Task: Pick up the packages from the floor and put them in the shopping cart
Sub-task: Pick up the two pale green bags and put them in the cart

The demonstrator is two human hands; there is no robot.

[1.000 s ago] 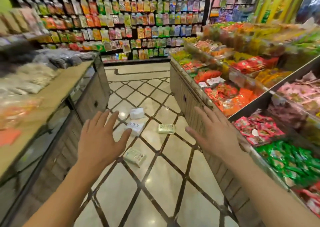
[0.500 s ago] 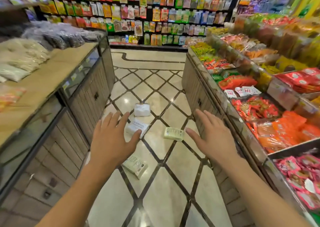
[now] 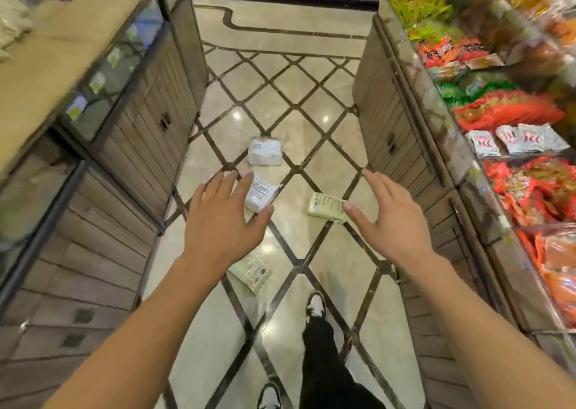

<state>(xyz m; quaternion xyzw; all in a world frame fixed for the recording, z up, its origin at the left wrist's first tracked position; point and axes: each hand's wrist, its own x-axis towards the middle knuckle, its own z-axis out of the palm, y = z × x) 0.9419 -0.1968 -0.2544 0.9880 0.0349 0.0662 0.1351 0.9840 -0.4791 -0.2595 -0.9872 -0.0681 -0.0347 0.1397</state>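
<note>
Several packages lie on the tiled floor of a shop aisle. A white bag (image 3: 265,155) lies farthest away. A second white package (image 3: 261,193) sits partly behind the fingers of my left hand (image 3: 222,221). A pale green flat pack (image 3: 326,206) lies beside the thumb of my right hand (image 3: 388,221). Another pale green pack (image 3: 251,272) lies nearest, below my left wrist. Both hands hover above the floor, fingers spread, holding nothing. No shopping cart is in view.
A wooden counter with glass panels (image 3: 134,121) lines the left of the aisle. A display counter (image 3: 402,146) stacked with colourful snack bags (image 3: 511,112) lines the right. My leg in black trousers (image 3: 324,355) and a black-and-white shoe (image 3: 315,304) stand below.
The view has tilted down and moved forward along the aisle. The packages now lie closer under my hands, and my leg and shoes have come into view.
</note>
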